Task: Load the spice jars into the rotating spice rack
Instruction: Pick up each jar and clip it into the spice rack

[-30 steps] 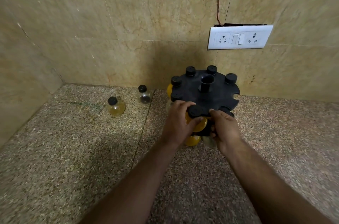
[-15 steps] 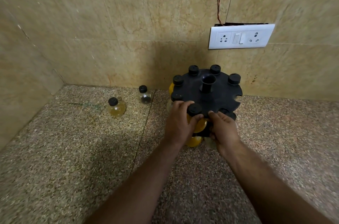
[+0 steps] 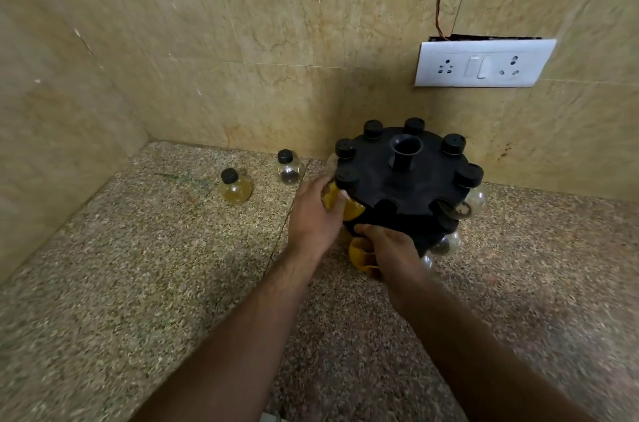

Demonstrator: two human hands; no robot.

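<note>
The black rotating spice rack [image 3: 404,179] stands on the counter near the back wall. Black-capped jars fill most slots of its top disc, and two notches at the front are empty. My left hand [image 3: 313,214] is wrapped around a yellow spice jar [image 3: 349,207] hanging at the disc's front left edge. My right hand [image 3: 394,254] is lower, with its fingers over a yellow jar [image 3: 358,257] in the lower tier. Two loose jars stand to the left: a pale yellow jar [image 3: 236,187] and a clear jar [image 3: 288,168].
The speckled granite counter [image 3: 173,283] meets tiled walls at the back and left, forming a corner. A white socket plate [image 3: 482,63] is on the back wall above the rack, with a thin wire running up from it. More clear jars hang on the rack's right side.
The rack has turned clockwise: the yellow jar in my left hand went from the front to the front left. My right hand dropped to the lower tier.
</note>
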